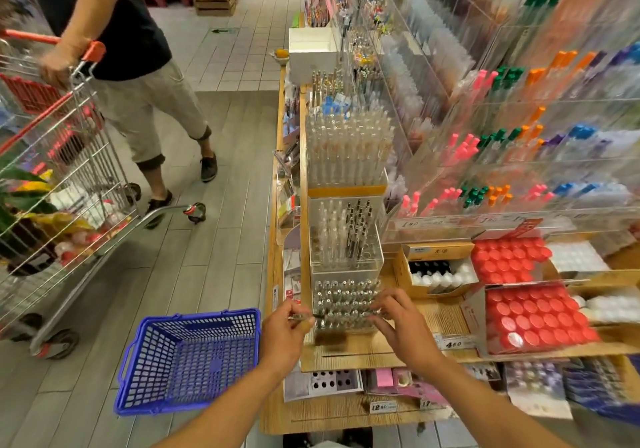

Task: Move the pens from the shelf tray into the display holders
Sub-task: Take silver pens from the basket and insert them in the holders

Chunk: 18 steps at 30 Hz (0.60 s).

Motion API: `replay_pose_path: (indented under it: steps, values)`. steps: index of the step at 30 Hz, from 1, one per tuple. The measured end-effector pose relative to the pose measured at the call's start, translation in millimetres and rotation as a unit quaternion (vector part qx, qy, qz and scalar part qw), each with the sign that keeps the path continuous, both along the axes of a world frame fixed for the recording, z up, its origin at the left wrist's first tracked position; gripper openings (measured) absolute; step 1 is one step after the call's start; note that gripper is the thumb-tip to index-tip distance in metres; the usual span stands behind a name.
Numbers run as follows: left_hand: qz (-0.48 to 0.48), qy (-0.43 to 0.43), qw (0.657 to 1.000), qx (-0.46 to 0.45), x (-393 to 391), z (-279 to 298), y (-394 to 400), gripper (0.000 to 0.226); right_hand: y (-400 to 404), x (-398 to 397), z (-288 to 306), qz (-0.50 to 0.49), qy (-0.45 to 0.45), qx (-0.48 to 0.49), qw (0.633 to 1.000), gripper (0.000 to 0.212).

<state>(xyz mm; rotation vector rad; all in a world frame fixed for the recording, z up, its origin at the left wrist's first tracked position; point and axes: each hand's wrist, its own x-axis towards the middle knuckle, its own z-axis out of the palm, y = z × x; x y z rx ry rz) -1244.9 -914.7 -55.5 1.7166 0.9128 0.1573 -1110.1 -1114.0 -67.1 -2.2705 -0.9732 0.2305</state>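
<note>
A clear display holder (341, 303) packed with silver-capped pens stands at the near end of the wooden shelf (349, 354). My left hand (285, 335) pinches a thin silver pen (306, 316) that lies level, its tip against the holder's left side. Over the holder's right front corner, my right hand (401, 326) has its fingers spread and touching the pen tops; I cannot tell if it grips one. Behind stand two more clear holders, one (346, 239) half filled with dark pens and one (348, 149) full of clear pens.
An empty blue basket (188, 361) sits on the floor to my left. A person pushes a loaded shopping cart (59, 184) down the aisle at left. Boxes of red-capped bottles (533, 316) lie right of the holder. Acrylic racks of coloured pens (502, 142) line the right side.
</note>
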Motion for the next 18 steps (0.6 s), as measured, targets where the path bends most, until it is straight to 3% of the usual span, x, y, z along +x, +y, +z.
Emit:
replay_pose_path:
  steps: [7,18]
  values:
    - [0.000,0.004,0.997,0.083,-6,2,-5,0.011,-4,1,-5,-0.014,0.008,0.021,1.000,0.014]
    - [-0.016,0.037,0.995,0.092,2,-11,-12,0.022,-9,-1,-13,-0.041,0.043,0.046,0.997,0.016]
